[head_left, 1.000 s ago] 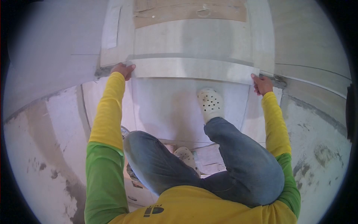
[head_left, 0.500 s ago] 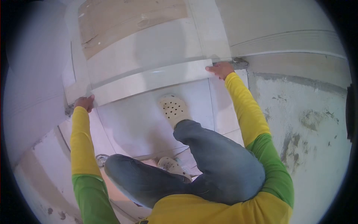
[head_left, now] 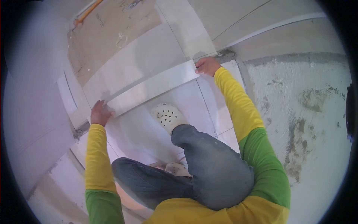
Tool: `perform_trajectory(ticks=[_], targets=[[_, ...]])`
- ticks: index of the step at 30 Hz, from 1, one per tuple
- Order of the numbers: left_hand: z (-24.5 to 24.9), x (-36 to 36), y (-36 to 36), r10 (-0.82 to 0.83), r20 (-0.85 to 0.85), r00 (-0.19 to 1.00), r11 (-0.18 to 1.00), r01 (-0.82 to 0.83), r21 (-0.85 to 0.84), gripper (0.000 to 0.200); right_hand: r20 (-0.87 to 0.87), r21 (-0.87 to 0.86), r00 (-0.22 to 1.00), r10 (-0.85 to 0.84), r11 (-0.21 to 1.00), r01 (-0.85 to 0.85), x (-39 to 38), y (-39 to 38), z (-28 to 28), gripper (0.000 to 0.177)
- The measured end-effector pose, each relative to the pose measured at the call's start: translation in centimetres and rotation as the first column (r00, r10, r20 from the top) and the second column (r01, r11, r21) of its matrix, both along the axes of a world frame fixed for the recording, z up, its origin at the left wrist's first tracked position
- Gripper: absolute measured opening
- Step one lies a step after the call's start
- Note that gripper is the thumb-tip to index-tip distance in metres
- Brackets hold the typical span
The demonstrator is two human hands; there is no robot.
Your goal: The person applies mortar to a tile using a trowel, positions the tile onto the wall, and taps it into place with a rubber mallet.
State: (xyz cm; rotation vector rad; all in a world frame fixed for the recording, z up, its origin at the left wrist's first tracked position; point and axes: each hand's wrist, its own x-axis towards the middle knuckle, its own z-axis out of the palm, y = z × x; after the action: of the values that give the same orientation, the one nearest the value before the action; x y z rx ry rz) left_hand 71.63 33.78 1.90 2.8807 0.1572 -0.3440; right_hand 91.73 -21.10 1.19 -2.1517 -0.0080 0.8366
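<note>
Since half a second ago the tile strip (head_left: 153, 87) has swung to a steeper slant across the view, its left end dropping and its right end rising, and both hands have gone with it. The left hand (head_left: 100, 112) has drawn in towards the knee, and the right hand (head_left: 207, 66) has moved a little to the left

The strip runs between the two hands, one end in each. The left hand is closed on the lower left end, fingers curled over the corner and thumb along the near edge. The right hand pinches the upper right end, fingers folded tight on the corner. The strip sits at the far edge of the tiled floor (head_left: 130, 130), along the foot of a large pale panel (head_left: 138, 59); whether it rests on the floor or is held just above it cannot be told

There is one strip, held by two hands. Two white perforated clogs show: one (head_left: 167, 116) is planted flat on the tiled floor just beside the strip's near edge, the other (head_left: 178, 168) is tucked under the bent legs. One brown sheet (head_left: 112, 33) lies beyond the pale panel, and bare stained cement (head_left: 298, 112) fills the right side

The strip is long and narrow, pale grey-white and smooth with a slight sheen, its edges straight and clean, its colour close to that of the tiles around it
</note>
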Motion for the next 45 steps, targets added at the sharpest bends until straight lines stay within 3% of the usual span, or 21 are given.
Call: perform_trajectory(ticks=[1,3,6,8,10,11,12,13,14,15,19,20,22,24,26,32,36,41,43,44,45], targets=[[0.6,0.9,-1.2,-0.014,0.002,1.000,1.000,0.014,0.010,0.077,0.002,0.010,1.000,-0.014,1.000,0.014,-0.1,-0.1,0.0,0.033],[2.5,2.4,-4.0,0.042,-0.322,0.946,0.996,-0.013,0.091,0.077,-0.058,0.059,0.997,-0.050,0.997,0.054,-0.2,-0.2,-0.1,0.034],[2.4,1.7,-4.1,-0.003,-0.255,0.967,0.994,0.031,0.107,0.074,-0.070,0.024,0.997,-0.025,0.999,0.027,-0.2,-0.2,-0.1,0.035],[0.8,1.1,-3.4,-0.042,-0.218,0.975,0.991,0.068,0.113,0.071,0.201,-0.112,0.965,0.167,0.983,-0.147,-0.3,-0.9,-1.8,0.036],[2.2,1.8,-5.3,0.091,-0.311,0.946,0.989,-0.049,0.142,0.075,0.313,-0.402,0.750,0.584,0.796,-0.453,1.1,-2.9,-9.1,0.031],[-1.9,0.0,-3.8,0.044,-0.124,0.991,0.987,-0.024,0.160,0.076,0.329,-0.504,0.676,0.659,0.728,-0.465,0.3,-2.0,-5.5,0.030],[-0.8,-0.3,-5.1,0.048,-0.083,0.995,0.992,-0.037,0.123,0.075,0.357,-0.684,0.368,0.859,0.509,-0.523,0.4,-2.7,-7.1,0.029],[0.5,-0.1,-6.5,0.095,-0.143,0.985,0.993,-0.084,0.079,0.073,0.251,-0.434,0.793,0.555,0.797,-0.420,0.3,-1.7,-5.7,0.030],[2.5,0.0,-8.5,0.169,-0.141,0.976,0.985,-0.161,0.063,0.076,0.241,-0.410,0.873,0.423,0.860,-0.304,0.4,-1.9,-6.6,0.040],[2.0,-0.1,-8.9,0.209,-0.139,0.968,0.978,-0.205,0.040,0.076,0.157,-0.195,0.977,0.143,0.975,-0.111,0.2,-1.7,-5.7,0.047],[3.2,-0.1,-10.2,0.363,-0.166,0.917,0.924,-0.378,-0.064,0.078,0.130,-0.208,0.991,0.011,0.978,0.017,-0.6,0.2,-3.0,0.033],[4.0,0.2,-10.4,0.388,-0.205,0.899,0.908,-0.411,-0.083,0.080,0.180,-0.326,0.975,0.129,0.943,-0.065,-0.4,0.4,-3.1,0.031],[4.6,0.2,-10.9,0.435,-0.250,0.865,0.876,-0.471,-0.106,0.082,0.137,-0.364,0.985,0.107,0.930,-0.050,-1.2,2.9,0.2,0.032],[4.4,0.1,-11.1,0.495,-0.250,0.832,0.835,-0.535,-0.131,0.084,0.197,-0.465,0.902,0.384,0.847,-0.259,0.3,0.7,-3.2,0.040],[4.4,0.3,-11.8,0.541,-0.246,0.804,0.796,-0.584,-0.160,0.086,0.233,-0.555,0.905,0.357,0.813,-0.178,0.5,0.3,-3.8,0.051],[2.4,1.1,-13.6,0.670,-0.189,0.718,0.695,-0.696,-0.180,0.059,0.023,-0.511,0.965,0.262,0.833,-0.213,-0.6,4.4,-0.3,0.039],[3.3,0.9,-13.3,0.645,-0.261,0.718,0.722,-0.685,-0.100,0.052,-0.044,-0.418,0.985,0.165,0.893,-0.168,-1.3,5.3,0.8,0.035],[-1.9,3.3,-15.1,0.657,-0.261,0.707,0.736,-0.677,0.018,0.054,0.012,-0.444,0.990,0.139,0.888,-0.119,-1.5,5.9,0.5,0.037],[-8.6,6.1,-17.0,0.743,-0.064,0.666,0.589,-0.606,0.534,0.054,0.025,-0.453,0.988,0.151,0.883,-0.124,-1.4,5.9,0.8,0.039],[-5.7,5.0,-16.2,0.741,-0.062,0.668,0.591,-0.606,0.532,0.054,0.003,-0.413,0.991,0.135,0.903,-0.122,-1.0,5.4,0.4,0.035],[0.0,2.6,-14.3,0.694,-0.200,0.691,0.717,-0.640,0.275,0.054,-0.022,-0.371,0.993,0.120,0.921,-0.119,-0.7,5.1,0.1,0.033]])
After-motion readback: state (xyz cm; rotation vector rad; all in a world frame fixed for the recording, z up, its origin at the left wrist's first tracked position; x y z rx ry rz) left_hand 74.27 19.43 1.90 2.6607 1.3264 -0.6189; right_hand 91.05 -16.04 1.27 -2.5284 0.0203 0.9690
